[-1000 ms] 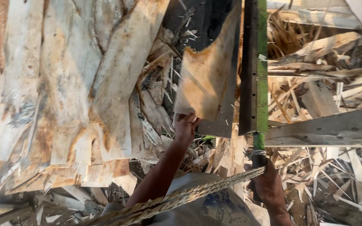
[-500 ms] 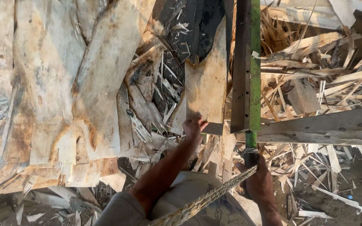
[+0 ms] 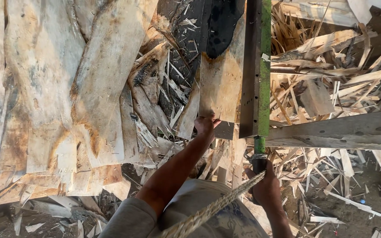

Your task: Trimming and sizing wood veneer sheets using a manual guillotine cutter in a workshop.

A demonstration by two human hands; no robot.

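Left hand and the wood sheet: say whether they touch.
Touching. The head view shows the left hand gripping the wood sheet's lower edge, with no gap.

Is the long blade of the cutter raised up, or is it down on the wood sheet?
Raised. The blade stands clear beside the wood sheet, right hand gripping its handle; left hand holds the sheet's edge.

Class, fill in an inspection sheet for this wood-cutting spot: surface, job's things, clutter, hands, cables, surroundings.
Surface: grey wooden beam running to the right, weathered.
Job's things: thin wood sheet beside a long green-edged blade with a dark handle.
Clutter: wood strips and offcuts heaped right of the blade; stacked pale sheets on the left.
Hands: left hand holds the sheet's near edge; right hand grips the blade's handle.
Cables: none; a braided rope crosses the lap.
Surroundings: dirt ground with scraps.
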